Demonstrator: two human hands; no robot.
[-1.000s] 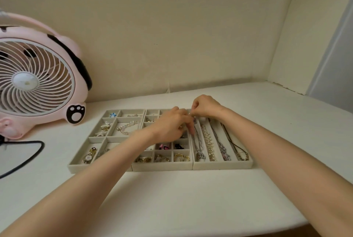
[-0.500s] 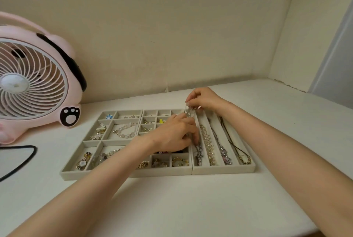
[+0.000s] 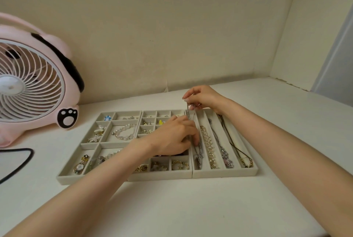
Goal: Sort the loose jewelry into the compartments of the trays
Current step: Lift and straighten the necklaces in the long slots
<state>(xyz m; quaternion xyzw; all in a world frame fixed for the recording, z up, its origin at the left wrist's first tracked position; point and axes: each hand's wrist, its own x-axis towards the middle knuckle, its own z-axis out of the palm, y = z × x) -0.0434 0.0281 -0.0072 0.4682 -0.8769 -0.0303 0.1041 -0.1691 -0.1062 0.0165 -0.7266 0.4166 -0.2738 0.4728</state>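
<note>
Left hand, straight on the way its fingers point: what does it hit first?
The silver chain in the first long slot of the right tray; the left hand seems to hold it. Beyond it lies the pearl necklace. Depth is unclear.

right grip (image 3: 202, 97) lifted chain (image 3: 188, 112) end; left grip (image 3: 174, 135) slid nearer.

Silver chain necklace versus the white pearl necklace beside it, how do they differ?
The silver chain necklace is thin links; the white pearl necklace is chunky beads. The chain's far end is raised, pinched by the right hand, with the left hand on it; the pearls lie flat, untouched. Both run lengthwise in neighbouring grey tray slots.
</note>
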